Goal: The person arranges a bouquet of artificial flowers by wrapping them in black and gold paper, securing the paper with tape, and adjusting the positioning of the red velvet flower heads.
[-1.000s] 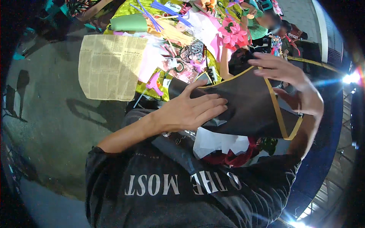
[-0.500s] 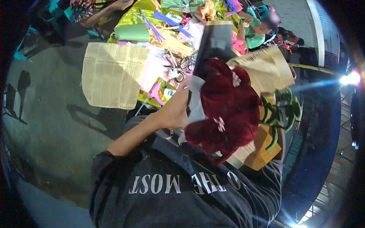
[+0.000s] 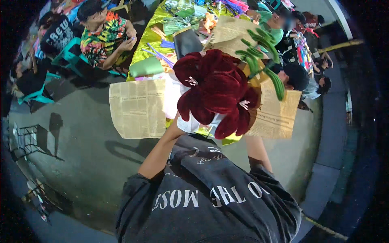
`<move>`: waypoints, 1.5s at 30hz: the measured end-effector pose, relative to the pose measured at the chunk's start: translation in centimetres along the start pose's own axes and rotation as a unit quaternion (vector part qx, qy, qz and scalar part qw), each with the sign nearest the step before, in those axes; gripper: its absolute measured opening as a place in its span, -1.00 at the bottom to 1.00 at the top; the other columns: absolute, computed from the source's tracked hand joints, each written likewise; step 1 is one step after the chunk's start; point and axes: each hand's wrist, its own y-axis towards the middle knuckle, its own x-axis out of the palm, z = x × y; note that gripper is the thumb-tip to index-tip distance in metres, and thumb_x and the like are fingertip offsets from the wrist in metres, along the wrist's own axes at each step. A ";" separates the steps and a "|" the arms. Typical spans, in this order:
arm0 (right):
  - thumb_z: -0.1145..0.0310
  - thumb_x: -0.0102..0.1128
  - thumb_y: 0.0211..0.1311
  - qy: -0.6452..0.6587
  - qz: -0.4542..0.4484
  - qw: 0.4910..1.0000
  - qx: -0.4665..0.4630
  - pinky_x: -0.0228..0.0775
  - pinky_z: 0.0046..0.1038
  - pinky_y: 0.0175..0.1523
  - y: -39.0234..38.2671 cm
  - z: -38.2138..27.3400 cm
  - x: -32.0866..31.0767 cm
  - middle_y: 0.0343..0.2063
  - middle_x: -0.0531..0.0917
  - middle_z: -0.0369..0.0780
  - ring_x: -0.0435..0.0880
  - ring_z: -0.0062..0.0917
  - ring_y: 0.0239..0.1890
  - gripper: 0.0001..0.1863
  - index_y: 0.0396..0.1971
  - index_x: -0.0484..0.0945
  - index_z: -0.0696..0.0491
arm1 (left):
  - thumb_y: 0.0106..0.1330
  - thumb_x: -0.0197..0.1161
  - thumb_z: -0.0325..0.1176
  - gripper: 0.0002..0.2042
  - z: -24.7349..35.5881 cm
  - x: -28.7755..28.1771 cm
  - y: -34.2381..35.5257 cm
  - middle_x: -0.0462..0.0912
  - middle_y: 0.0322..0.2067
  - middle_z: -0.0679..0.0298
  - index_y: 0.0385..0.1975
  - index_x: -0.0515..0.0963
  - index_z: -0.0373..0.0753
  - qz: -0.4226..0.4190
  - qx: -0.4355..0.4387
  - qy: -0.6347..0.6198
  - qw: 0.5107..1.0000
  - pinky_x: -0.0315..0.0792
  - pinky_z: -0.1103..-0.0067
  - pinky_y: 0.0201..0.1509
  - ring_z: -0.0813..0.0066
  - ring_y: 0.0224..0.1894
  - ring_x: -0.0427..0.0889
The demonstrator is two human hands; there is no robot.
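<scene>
We see the bouquet of dark red fuzzy flowers [image 3: 216, 91] held up in front of the chest, above the near end of the desk [image 3: 148, 38], with green fuzzy stems [image 3: 259, 56] fanning out at its upper right and newsprint-patterned wrapping paper [image 3: 275, 115] spread behind and below it. Our left hand [image 3: 182, 121] comes up under the white collar at the bouquet's base; its fingers are hidden by the blooms, so we cannot tell how they are set. The right forearm [image 3: 257, 152] rises behind the wrap and that hand is out of sight.

We judge the step in hand to be lifting and turning the finished arrangement for inspection; the next move would call for a steady hold at the base so the wrap does not slip.

Half a second ago the bouquet sat lower and nearer the chest, its stems at the lower right; now it is raised and turned. A loose newsprint sheet [image 3: 137, 107] hangs at the desk's near edge, a green roll [image 3: 146, 67] beyond it, and a seated person in a bright patterned shirt [image 3: 103, 36] works at the far left.
</scene>
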 end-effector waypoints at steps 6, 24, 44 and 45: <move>0.39 0.26 0.20 0.035 0.053 0.998 0.001 0.43 -0.36 -0.05 -1.5 1.4 -0.5 -0.30 0.61 -0.25 0.56 -0.49 -0.21 -0.76 -0.18 0.53 0.16 | 0.16 0.43 -0.28 -0.23 -5.2 2.8 -2.5 0.26 0.32 0.10 0.35 0.17 -0.31 -0.125 -0.127 -0.112 0.978 0.11 0.36 0.42 0.27 0.34 0.29; 0.33 -0.01 0.47 0.529 0.057 0.827 0.180 -0.20 -0.44 0.49 -6.7 2.1 -8.4 0.42 0.11 -0.13 0.01 -0.49 0.47 -0.35 0.41 -0.01 0.25 | 0.40 0.01 -0.26 -0.53 8.6 15.1 6.6 0.50 0.09 0.10 0.21 0.31 -0.44 0.060 -0.416 -0.183 0.889 0.40 0.37 0.23 0.29 0.11 0.54; 0.06 0.12 0.38 0.683 -0.101 0.655 0.306 0.40 -0.57 0.01 -0.3 11.1 -17.5 -0.11 0.61 -0.34 0.55 -0.71 -0.10 -0.61 0.02 0.52 0.02 | -0.04 0.34 0.07 -0.14 7.7 21.2 7.0 0.45 0.13 0.14 0.29 0.25 -0.20 0.135 -0.347 -0.189 0.909 0.41 0.23 0.23 0.11 0.13 0.48; 0.07 0.17 0.35 0.678 -0.098 0.665 0.297 0.39 -0.59 -0.03 0.1 10.3 -18.1 -0.14 0.61 -0.36 0.55 -0.75 -0.12 -0.61 -0.01 0.53 0.03 | -0.05 0.34 0.07 -0.13 7.4 21.2 7.0 0.44 0.14 0.14 0.30 0.24 -0.20 0.130 -0.351 -0.187 0.908 0.41 0.23 0.23 0.11 0.15 0.47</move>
